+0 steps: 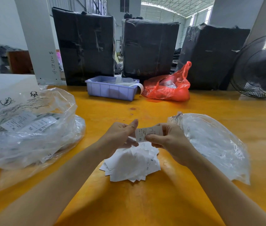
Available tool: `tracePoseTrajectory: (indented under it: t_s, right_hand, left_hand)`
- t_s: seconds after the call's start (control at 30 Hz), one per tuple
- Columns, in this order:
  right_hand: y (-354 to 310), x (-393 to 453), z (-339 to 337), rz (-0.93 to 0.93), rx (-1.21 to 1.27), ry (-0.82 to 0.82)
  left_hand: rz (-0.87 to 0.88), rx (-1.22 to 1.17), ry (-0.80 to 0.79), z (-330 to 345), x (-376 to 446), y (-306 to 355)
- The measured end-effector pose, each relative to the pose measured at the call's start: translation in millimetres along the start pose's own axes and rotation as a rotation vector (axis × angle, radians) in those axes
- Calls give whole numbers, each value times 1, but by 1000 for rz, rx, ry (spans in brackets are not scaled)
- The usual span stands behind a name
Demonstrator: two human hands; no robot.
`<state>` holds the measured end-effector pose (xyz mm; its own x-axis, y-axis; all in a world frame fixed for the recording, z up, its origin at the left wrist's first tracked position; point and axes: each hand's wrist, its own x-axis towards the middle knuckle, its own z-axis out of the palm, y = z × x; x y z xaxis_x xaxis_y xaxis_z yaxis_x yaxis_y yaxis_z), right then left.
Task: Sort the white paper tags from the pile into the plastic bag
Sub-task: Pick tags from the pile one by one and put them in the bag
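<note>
Pinching a small white paper tag (pixel 147 133) printed with "XL", the right hand (pixel 169 144) is gripping its lower right corner between thumb and curled fingers, just right of the frame's centre. The tag is sticking out to the upper left of that pinch, tilted, with its free left edge touching the thumb of the left hand (pixel 121 136). The left hand is sitting just left of centre with its thumb raised and its fingers curled around more white paper below the tag; how many pieces it is holding cannot be told.

Directly beneath both hands, a loose pile of white paper tags (pixel 132 165) is lying on the orange wooden table (pixel 145 206), one showing an "S". A clear, mostly flat plastic bag (pixel 213 144) with white contents is lying just right of the right hand. At the left of the frame, a large crumpled clear plastic bag (pixel 31 131) is holding more printed tags.

Along the table's far edge, a pale blue plastic tray (pixel 111 91) is sitting beside a red plastic bag (pixel 169 88), with black wrapped bales (pixel 150 48) behind them and a black fan (pixel 259 67) at the right.
</note>
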<state>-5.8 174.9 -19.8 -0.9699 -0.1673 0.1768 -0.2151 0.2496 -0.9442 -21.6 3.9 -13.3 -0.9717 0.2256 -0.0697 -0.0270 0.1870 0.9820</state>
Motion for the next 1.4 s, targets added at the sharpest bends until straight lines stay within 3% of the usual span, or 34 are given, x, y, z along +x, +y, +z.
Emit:
tracePoseTrajectory:
  t_s: [0.13,0.4,0.6,0.67,0.83,1.03,1.17,1.4]
  right_hand:
    - [-1,-3,1,48,-63,-124]
    - [-10,-11,9,37,-331,-359]
    - [-10,-10,15,-108,-646,-267]
    - [-10,-11,19,-142,-595,-261]
    - [-14,-8,13,-86,-30,-67]
    - [-3,-1,5,-1,115,142]
    - [-1,0,2,27,216,167]
    - [2,0,0,-43,193,162]
  left_hand:
    - [13,103,-39,2,0,-3]
    - [18,90,-81,8,-1,-8]
    - [-28,7,-73,10,-2,-4]
    - [-15,-35,-112,13,-3,-3]
    - [-1,-136,-104,12,-6,4]
    - [-103,-128,-145,4,-6,7]
    - [-42,22,-36,-9,-1,4]
    - [-32,253,-16,-35,-3,18]
